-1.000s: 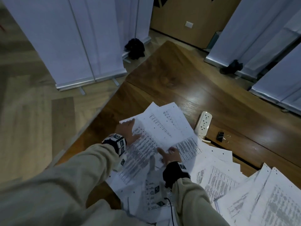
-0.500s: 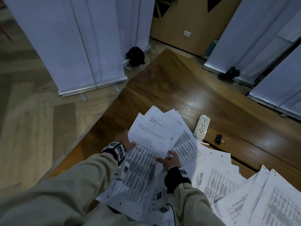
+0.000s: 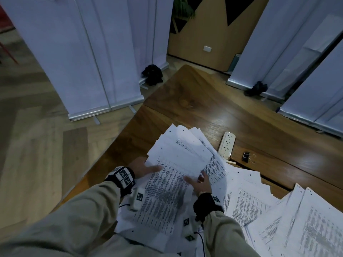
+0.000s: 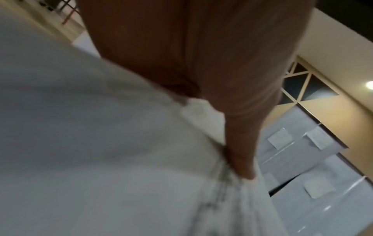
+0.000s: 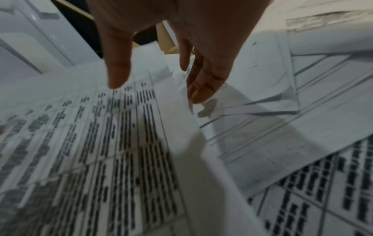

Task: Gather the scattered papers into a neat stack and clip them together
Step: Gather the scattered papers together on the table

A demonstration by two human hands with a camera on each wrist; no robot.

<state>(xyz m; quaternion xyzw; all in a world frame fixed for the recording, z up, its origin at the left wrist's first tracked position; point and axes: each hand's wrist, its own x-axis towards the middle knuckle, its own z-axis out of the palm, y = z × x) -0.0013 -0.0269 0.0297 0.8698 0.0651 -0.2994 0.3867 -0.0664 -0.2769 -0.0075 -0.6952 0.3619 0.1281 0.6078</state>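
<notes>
A fanned bunch of printed papers is raised off the wooden table, tilted toward me. My left hand grips its left edge, thumb on top and fingers hidden beneath. My right hand pinches the right edge, thumb on the print. In the left wrist view my left hand presses its thumb onto the blurred papers. In the right wrist view my right hand has its fingers behind the edge of the papers. A black binder clip lies on the table to the right.
More loose sheets spread over the table's near right, reaching the frame edge. A white power strip lies just beyond the raised bunch, left of the clip. The table's left edge drops to a wood floor. White roll-up banners stand behind.
The papers lay flat under both palms a second ago. Both hands have since taken hold of the bunch and raised it off the table, fanned and tilted.
</notes>
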